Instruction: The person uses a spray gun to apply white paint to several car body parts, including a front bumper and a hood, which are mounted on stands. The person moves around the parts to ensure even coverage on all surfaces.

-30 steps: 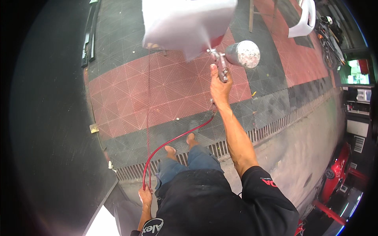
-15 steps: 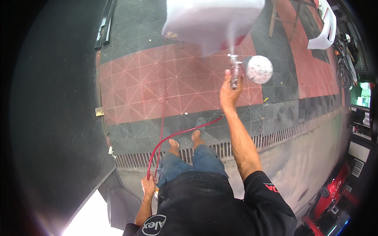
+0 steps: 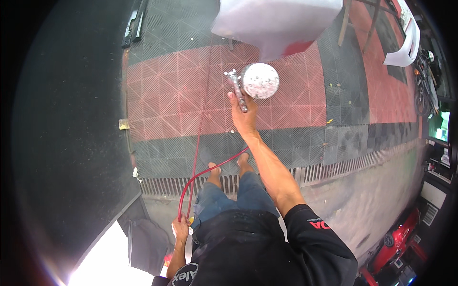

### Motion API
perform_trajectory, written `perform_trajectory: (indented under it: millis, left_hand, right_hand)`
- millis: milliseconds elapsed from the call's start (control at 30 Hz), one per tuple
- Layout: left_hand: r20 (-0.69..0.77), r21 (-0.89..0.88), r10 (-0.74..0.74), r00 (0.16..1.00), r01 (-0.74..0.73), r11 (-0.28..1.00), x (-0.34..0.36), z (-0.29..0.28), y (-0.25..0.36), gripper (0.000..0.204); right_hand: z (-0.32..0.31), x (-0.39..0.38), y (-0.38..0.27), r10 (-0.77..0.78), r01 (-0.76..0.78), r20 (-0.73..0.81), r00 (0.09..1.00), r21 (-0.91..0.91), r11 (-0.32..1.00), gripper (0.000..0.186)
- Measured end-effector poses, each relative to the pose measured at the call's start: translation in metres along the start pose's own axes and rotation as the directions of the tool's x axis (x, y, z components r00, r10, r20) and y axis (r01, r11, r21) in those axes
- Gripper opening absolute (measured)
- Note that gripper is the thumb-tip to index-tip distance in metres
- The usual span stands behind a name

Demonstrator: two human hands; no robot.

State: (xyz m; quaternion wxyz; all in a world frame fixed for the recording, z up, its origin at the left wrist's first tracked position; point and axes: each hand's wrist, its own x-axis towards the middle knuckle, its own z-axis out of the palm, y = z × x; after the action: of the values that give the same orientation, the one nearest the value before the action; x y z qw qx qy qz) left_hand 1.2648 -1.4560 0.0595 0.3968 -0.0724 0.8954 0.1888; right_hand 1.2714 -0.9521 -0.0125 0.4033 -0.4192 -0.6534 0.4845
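My right hand (image 3: 245, 117) is wrapped round the handle of a spray gun (image 3: 238, 90), out in front of me. A round, paint-spotted white cup (image 3: 260, 81) sits on the gun's right side. Beyond the gun hangs a whitish painted panel (image 3: 279, 21) with a red patch on its lower edge; a gap of floor lies between them. Low at my left side, my left hand (image 3: 180, 228) is closed on a red air hose (image 3: 191, 182), which arcs up toward my right forearm. No spray mist is plain at the nozzle.
The floor has red and dark grey interlocking tiles (image 3: 167, 100), bordered by a slotted drain grate (image 3: 329, 170). A dark wall (image 3: 67, 119) stands on the left. At far right are a stand's leg (image 3: 344, 24), a white bumper-like part (image 3: 405, 52) and a bicycle (image 3: 422, 90).
My right hand has swung left with the spray gun. The mist seen at the nozzle before is gone. The panel now sits farther right in view; my left hand still grips the hose.
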Motion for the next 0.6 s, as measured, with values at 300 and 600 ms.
perform_trajectory:
  millis: [300, 600]
  left_hand:
    - [0.095, 0.0, 0.03, 0.995, -0.03, 1.0, 0.028, 0.012, 0.041, 0.045]
    - [0.246, 0.399, 0.187, 0.951, -0.275, 0.875, 0.028, 0.018, 0.088, 0.049]
  right_hand:
    - [-0.092, 0.043, 0.028, -0.007, 0.01, -0.283, 0.959, 0.009, 1.0, 0.028]
    - [-0.181, 0.086, 0.02, 0.153, -0.211, -0.495, 0.855, -0.064, 0.975, 0.033]
